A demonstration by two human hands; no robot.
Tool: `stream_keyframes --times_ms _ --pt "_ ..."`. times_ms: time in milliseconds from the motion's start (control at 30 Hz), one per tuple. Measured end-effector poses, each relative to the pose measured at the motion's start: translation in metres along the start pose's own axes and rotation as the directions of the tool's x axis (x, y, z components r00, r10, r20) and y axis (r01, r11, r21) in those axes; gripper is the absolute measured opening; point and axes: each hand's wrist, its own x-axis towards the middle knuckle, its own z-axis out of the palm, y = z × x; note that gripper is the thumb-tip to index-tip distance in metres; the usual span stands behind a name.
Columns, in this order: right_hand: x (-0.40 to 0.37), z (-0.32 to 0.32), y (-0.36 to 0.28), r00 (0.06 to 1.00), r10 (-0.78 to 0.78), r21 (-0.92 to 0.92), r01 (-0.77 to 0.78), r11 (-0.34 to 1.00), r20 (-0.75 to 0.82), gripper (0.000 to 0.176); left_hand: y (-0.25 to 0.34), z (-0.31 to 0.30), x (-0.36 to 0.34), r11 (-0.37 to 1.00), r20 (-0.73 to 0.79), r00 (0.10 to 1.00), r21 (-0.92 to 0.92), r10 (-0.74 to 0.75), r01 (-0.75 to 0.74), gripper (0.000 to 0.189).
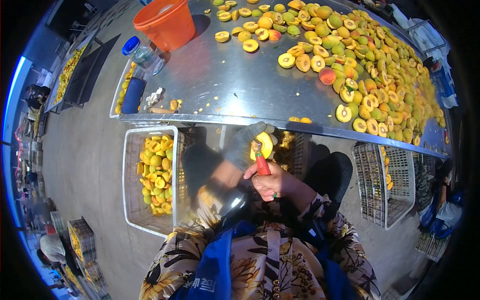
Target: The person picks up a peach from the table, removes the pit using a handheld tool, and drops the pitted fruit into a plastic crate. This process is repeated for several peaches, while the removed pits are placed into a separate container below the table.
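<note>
In the middle of the head view, my left hand [241,144] wears a dark grey glove and is closed around a halved yellow peach [266,146], cut face toward me. My right hand [282,186], bare and with a green ring, grips a short tool with a red handle [262,164]. The tool's metal tip meets the centre of the cut face; its exact shape is hard to make out. Both hands are in front of the table edge, above my lap. Behind the left hand, partly hidden, yellow pieces [286,141] lie in a container below.
Many halved peaches [370,75] cover the right of the metal table [215,75]. An orange bucket [167,27] and a blue-lidded jar [143,56] stand at its left. A white crate [127,190] holds peach halves; another crate [385,187] stands right. People work at far left.
</note>
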Motion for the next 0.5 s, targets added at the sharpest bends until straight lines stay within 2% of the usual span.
stream_keyframes --times_ms 33,100,133,233,267,333,367,400,467,500 --pt "0.001 -0.001 0.002 1.000 -0.010 0.063 0.009 0.998 0.024 0.023 -0.001 0.005 -0.001 0.999 -0.064 0.997 0.018 0.052 -0.051 0.026" --pt "0.000 -0.005 0.005 0.997 -0.040 0.186 0.027 0.982 0.067 0.022 -0.007 -0.004 0.004 0.952 -0.037 0.987 0.272 0.157 -0.141 0.025" --pt "0.002 -0.009 0.009 0.996 -0.040 0.222 0.021 0.975 0.085 0.022 -0.010 -0.010 0.009 0.901 -0.010 0.978 0.393 0.207 -0.186 0.024" --pt "0.007 -0.019 0.017 0.992 -0.043 0.303 0.004 0.953 0.122 0.022 -0.020 -0.022 0.016 0.726 0.040 0.926 0.608 0.376 -0.321 0.028" --pt "0.008 -0.020 0.018 0.991 -0.041 0.318 -0.001 0.948 0.124 0.022 -0.020 -0.026 0.017 0.778 0.037 0.953 0.569 0.301 -0.267 0.030" --pt "0.008 -0.019 0.019 0.988 -0.069 0.295 0.026 0.955 0.136 0.022 -0.017 -0.019 0.016 0.977 -0.113 0.991 0.207 0.070 -0.045 0.030" --pt "0.005 -0.017 0.019 0.984 -0.098 0.257 0.058 0.965 0.147 0.022 -0.013 -0.013 0.015 0.998 -0.148 0.987 -0.001 -0.063 0.063 0.030" --pt "0.003 -0.017 0.017 0.979 -0.127 0.216 0.091 0.972 0.161 0.023 -0.009 -0.008 0.010 0.999 -0.180 0.983 0.012 -0.040 0.043 0.028" --pt "0.010 -0.033 0.020 0.947 -0.192 0.351 0.093 0.932 0.259 0.023 -0.012 -0.016 0.018 0.994 -0.294 0.955 -0.113 -0.028 -0.005 0.029" --pt "0.007 -0.039 0.019 0.956 -0.210 0.341 0.132 0.931 0.204 0.024 -0.014 -0.024 0.023 0.985 -0.349 0.937 -0.170 -0.029 -0.033 0.030"
